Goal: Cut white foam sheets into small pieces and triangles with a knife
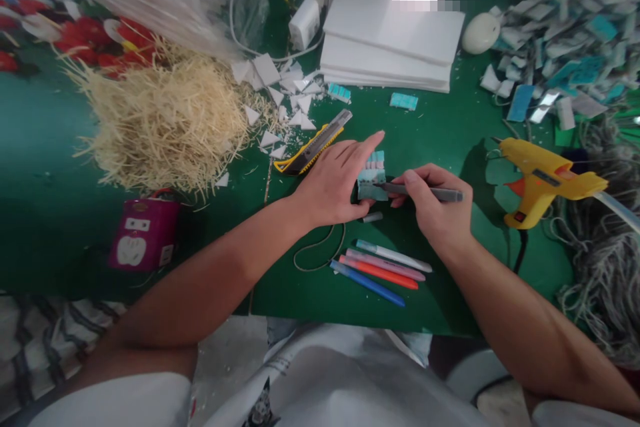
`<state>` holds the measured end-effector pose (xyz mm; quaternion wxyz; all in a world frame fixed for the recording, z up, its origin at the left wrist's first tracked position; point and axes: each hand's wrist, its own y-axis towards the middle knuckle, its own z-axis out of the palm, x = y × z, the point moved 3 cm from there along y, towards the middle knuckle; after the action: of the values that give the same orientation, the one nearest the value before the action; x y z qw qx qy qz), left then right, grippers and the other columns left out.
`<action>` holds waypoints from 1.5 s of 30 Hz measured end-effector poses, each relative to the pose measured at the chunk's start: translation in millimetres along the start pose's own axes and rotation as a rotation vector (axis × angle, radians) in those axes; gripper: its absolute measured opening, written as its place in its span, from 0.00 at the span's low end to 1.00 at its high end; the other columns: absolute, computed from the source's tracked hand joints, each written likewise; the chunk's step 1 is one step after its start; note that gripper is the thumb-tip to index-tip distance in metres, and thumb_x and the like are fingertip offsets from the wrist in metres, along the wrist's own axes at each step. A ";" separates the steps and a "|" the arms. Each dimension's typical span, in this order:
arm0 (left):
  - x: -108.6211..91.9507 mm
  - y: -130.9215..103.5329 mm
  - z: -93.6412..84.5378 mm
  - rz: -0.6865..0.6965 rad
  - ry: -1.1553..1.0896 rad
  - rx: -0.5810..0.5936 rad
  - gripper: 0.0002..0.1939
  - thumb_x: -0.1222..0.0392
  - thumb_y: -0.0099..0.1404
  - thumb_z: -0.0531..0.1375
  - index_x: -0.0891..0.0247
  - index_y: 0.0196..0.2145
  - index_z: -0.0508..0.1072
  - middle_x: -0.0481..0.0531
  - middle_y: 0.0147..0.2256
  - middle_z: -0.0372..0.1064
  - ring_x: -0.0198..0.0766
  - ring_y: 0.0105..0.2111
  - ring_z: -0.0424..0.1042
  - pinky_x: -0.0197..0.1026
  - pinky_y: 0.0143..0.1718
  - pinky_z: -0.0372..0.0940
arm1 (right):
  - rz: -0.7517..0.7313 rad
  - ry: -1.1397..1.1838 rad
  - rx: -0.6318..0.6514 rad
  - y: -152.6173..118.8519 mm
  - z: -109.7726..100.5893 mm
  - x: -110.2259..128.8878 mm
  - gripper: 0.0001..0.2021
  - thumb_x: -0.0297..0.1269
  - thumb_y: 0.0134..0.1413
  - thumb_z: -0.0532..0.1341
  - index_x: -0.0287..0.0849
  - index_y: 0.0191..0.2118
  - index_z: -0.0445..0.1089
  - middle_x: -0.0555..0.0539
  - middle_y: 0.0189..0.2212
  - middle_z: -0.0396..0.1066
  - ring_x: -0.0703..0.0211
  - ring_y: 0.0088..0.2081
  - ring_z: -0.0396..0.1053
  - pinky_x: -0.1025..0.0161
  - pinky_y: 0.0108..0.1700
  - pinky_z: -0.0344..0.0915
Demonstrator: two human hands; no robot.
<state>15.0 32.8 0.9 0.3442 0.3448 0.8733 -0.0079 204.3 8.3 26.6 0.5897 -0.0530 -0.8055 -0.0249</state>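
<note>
My right hand point(443, 213) pinches a dark grey marker pen point(447, 194), its tip touching a small light-blue piece with pale stripes point(374, 175) on the green table. My left hand point(330, 180) lies flat at that piece's left edge, index finger stretched out and thumb at its lower edge; part of the piece is hidden beneath the hand. A small grey pen cap point(373, 217) lies just below. Beside my left hand is a yellow and black utility knife point(313, 147) with its blade end pointing away. Nearer my body, several coloured markers point(383, 271) lie side by side.
Two small turquoise pieces point(404, 101) lie near stacked white foam boards point(390, 40). A yellow glue gun point(543, 177) stands at right, below a scrap heap point(565, 47). Straw point(170, 120), white offcuts point(270, 70) and a purple power socket box point(145, 233) are at left.
</note>
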 end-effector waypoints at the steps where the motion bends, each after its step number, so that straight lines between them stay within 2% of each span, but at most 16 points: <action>1: -0.1 0.1 0.0 -0.003 -0.003 0.004 0.48 0.58 0.63 0.62 0.63 0.75 0.45 0.64 0.65 0.67 0.59 0.64 0.65 0.60 0.65 0.62 | -0.002 0.002 -0.002 0.0 0.1 -0.2 0.10 0.41 0.54 0.68 0.47 0.24 0.75 0.53 0.18 0.75 0.62 0.17 0.71 0.64 0.22 0.68; 12: 0.8 -0.2 0.9 -0.009 0.002 -0.003 0.48 0.59 0.62 0.62 0.63 0.75 0.46 0.64 0.65 0.67 0.58 0.64 0.66 0.58 0.65 0.63 | 0.004 -0.026 0.016 -0.4 -0.3 -1.2 0.13 0.45 0.56 0.70 0.46 0.24 0.75 0.53 0.18 0.74 0.62 0.18 0.71 0.63 0.24 0.70; 14: 0.3 0.1 0.5 -0.008 0.002 0.000 0.48 0.59 0.62 0.62 0.64 0.75 0.47 0.65 0.65 0.67 0.58 0.64 0.66 0.59 0.65 0.62 | -0.012 0.003 -0.022 -0.2 -1.0 -1.4 0.15 0.48 0.57 0.71 0.46 0.25 0.75 0.53 0.18 0.74 0.62 0.18 0.71 0.63 0.24 0.70; 18: -0.7 -0.4 -1.1 -0.014 0.008 0.012 0.48 0.59 0.63 0.62 0.63 0.76 0.46 0.65 0.65 0.67 0.59 0.65 0.65 0.61 0.66 0.62 | -0.048 0.118 -0.188 2.1 -4.8 -4.3 0.21 0.61 0.56 0.71 0.47 0.29 0.75 0.52 0.23 0.77 0.60 0.21 0.73 0.60 0.26 0.74; 21: -1.3 -1.5 -1.9 -0.014 0.017 0.018 0.48 0.60 0.63 0.62 0.62 0.76 0.46 0.64 0.66 0.66 0.59 0.65 0.65 0.61 0.67 0.60 | -0.080 0.153 -0.259 5.2 -8.3 -7.0 0.23 0.65 0.56 0.70 0.48 0.33 0.75 0.51 0.25 0.77 0.58 0.25 0.76 0.60 0.27 0.74; 24: -2.3 -2.7 -2.1 0.011 0.028 0.009 0.48 0.60 0.63 0.62 0.62 0.76 0.46 0.65 0.65 0.66 0.60 0.65 0.65 0.62 0.68 0.60 | -0.093 0.132 -0.244 8.5 -12.0 -9.9 0.22 0.64 0.59 0.69 0.47 0.36 0.76 0.51 0.27 0.78 0.60 0.25 0.75 0.60 0.27 0.74; 29: -3.1 -3.8 -1.7 0.046 0.056 0.001 0.45 0.59 0.64 0.61 0.64 0.75 0.48 0.67 0.66 0.65 0.60 0.66 0.64 0.63 0.68 0.59 | -0.075 0.169 -0.203 11.5 -15.4 -16.7 0.21 0.61 0.54 0.73 0.46 0.35 0.76 0.50 0.28 0.77 0.61 0.25 0.74 0.61 0.29 0.74; 37: 0.0 -4.5 1.2 0.058 0.094 0.004 0.44 0.58 0.65 0.61 0.64 0.74 0.50 0.66 0.68 0.63 0.59 0.68 0.63 0.61 0.70 0.58 | -0.069 0.182 -0.152 16.1 -17.4 -22.8 0.20 0.60 0.55 0.72 0.47 0.36 0.75 0.53 0.27 0.76 0.64 0.23 0.71 0.62 0.29 0.73; 41: -2.0 -6.9 -2.9 0.094 0.134 -0.082 0.42 0.53 0.66 0.64 0.61 0.73 0.54 0.66 0.70 0.60 0.62 0.70 0.60 0.63 0.69 0.57 | -0.077 0.200 -0.128 18.4 -18.6 -25.2 0.18 0.57 0.57 0.72 0.47 0.37 0.75 0.52 0.29 0.76 0.64 0.23 0.71 0.62 0.29 0.72; 43: -8.6 -11.1 -8.7 0.185 0.183 -0.193 0.33 0.49 0.68 0.64 0.60 0.67 0.64 0.64 0.63 0.67 0.59 0.64 0.68 0.59 0.62 0.65 | -0.085 0.210 -0.136 18.3 -17.9 -25.4 0.17 0.56 0.57 0.72 0.47 0.36 0.75 0.53 0.28 0.76 0.65 0.23 0.70 0.63 0.29 0.72; 45: -19.2 -17.5 -14.0 0.333 0.245 -0.303 0.19 0.48 0.71 0.64 0.60 0.54 0.73 0.58 0.47 0.77 0.49 0.46 0.77 0.50 0.47 0.71 | -0.101 0.229 -0.144 17.7 -16.2 -24.7 0.17 0.55 0.57 0.72 0.46 0.35 0.75 0.54 0.27 0.75 0.66 0.22 0.69 0.64 0.28 0.72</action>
<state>6.0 11.5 19.3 0.2802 0.4266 0.8309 0.2216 229.1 22.9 7.6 0.6702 -0.0515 -0.7309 -0.1183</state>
